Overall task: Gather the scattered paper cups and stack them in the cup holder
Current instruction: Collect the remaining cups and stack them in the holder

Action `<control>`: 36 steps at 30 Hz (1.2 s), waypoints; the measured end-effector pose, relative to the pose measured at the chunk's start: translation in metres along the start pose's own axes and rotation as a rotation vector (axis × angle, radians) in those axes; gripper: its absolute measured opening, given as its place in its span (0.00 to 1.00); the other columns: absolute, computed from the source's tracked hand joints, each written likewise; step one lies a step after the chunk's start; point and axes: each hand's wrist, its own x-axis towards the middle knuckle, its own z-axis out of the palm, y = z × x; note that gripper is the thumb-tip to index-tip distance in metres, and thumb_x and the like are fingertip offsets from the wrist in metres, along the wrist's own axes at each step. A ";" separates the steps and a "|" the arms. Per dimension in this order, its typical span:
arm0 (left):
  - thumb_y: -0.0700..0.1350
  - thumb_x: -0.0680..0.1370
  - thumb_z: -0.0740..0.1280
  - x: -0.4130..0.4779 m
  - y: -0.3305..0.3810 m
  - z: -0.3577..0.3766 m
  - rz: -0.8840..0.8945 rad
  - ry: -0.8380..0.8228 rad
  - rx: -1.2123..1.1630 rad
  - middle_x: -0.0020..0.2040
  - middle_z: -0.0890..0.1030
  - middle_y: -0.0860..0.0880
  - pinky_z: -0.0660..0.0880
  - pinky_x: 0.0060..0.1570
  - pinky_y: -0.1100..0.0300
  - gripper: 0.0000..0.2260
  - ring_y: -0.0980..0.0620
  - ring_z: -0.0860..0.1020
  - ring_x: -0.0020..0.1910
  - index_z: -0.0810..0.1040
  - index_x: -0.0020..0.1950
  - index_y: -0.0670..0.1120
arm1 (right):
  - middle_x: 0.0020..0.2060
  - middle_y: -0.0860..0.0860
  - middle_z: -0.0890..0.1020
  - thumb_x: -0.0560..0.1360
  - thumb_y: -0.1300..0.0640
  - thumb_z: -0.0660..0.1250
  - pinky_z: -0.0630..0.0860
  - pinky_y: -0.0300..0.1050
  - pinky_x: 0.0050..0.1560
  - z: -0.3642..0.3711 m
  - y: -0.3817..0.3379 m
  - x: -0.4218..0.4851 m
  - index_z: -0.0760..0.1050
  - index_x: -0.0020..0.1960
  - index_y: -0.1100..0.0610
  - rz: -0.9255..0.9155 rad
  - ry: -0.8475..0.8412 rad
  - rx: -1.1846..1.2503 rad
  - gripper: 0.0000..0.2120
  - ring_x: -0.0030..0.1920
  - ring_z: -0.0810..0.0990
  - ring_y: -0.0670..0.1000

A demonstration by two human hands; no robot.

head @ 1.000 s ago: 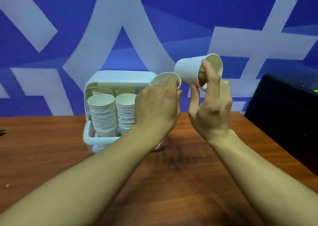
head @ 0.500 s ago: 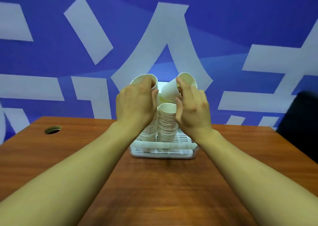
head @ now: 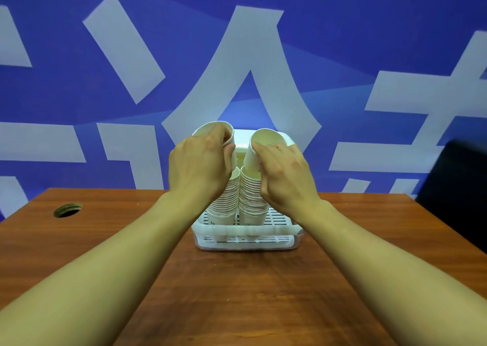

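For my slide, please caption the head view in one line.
The left hand holds one paper cup, right hand another cup, over cup stacks in a white holder on a table.

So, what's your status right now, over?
Left hand grips left cup, right hand grips right cup. Both above stacks in holder. Nothing blocking.

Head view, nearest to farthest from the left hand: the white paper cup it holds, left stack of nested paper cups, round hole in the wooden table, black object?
1. White paper cup, in the left hand.
2. Left stack of nested cups, just below.
3. Round hole, table's left.
4. Black object, far right.
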 end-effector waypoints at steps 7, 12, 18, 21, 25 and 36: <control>0.46 0.76 0.68 -0.004 -0.003 0.004 0.015 -0.019 -0.007 0.36 0.77 0.52 0.58 0.32 0.59 0.03 0.48 0.65 0.31 0.74 0.46 0.51 | 0.37 0.56 0.79 0.64 0.65 0.66 0.68 0.50 0.42 0.005 -0.007 -0.012 0.78 0.60 0.64 -0.062 -0.042 -0.083 0.23 0.39 0.75 0.59; 0.47 0.77 0.67 -0.007 -0.002 0.009 0.047 -0.068 -0.013 0.38 0.79 0.51 0.61 0.33 0.57 0.02 0.44 0.72 0.32 0.75 0.47 0.52 | 0.39 0.55 0.80 0.70 0.61 0.62 0.64 0.51 0.43 0.014 -0.008 -0.007 0.76 0.61 0.62 -0.018 -0.137 -0.072 0.20 0.41 0.75 0.59; 0.48 0.78 0.64 -0.008 -0.005 0.015 0.066 -0.098 -0.010 0.38 0.80 0.48 0.62 0.33 0.56 0.03 0.39 0.75 0.34 0.76 0.48 0.50 | 0.42 0.54 0.79 0.78 0.55 0.57 0.63 0.51 0.46 0.035 -0.009 -0.023 0.72 0.65 0.59 -0.005 -0.277 -0.015 0.18 0.43 0.73 0.58; 0.47 0.79 0.64 -0.010 -0.005 0.019 0.076 -0.110 -0.024 0.37 0.80 0.49 0.62 0.33 0.57 0.03 0.39 0.75 0.34 0.77 0.47 0.50 | 0.41 0.53 0.79 0.77 0.52 0.59 0.65 0.52 0.46 0.040 -0.009 -0.023 0.73 0.60 0.57 0.041 -0.256 0.022 0.15 0.43 0.73 0.57; 0.48 0.80 0.62 -0.016 -0.008 0.026 0.071 -0.166 -0.028 0.37 0.80 0.47 0.66 0.34 0.55 0.06 0.38 0.76 0.37 0.78 0.48 0.50 | 0.42 0.52 0.78 0.75 0.52 0.62 0.65 0.51 0.45 0.045 -0.007 -0.024 0.73 0.59 0.56 0.053 -0.233 0.043 0.15 0.43 0.74 0.57; 0.48 0.78 0.59 -0.035 -0.012 0.050 0.077 -0.305 -0.011 0.34 0.79 0.49 0.70 0.33 0.55 0.10 0.41 0.76 0.35 0.77 0.42 0.48 | 0.43 0.55 0.80 0.70 0.58 0.67 0.70 0.52 0.46 0.051 -0.003 -0.030 0.75 0.63 0.61 0.060 -0.162 0.060 0.22 0.44 0.76 0.58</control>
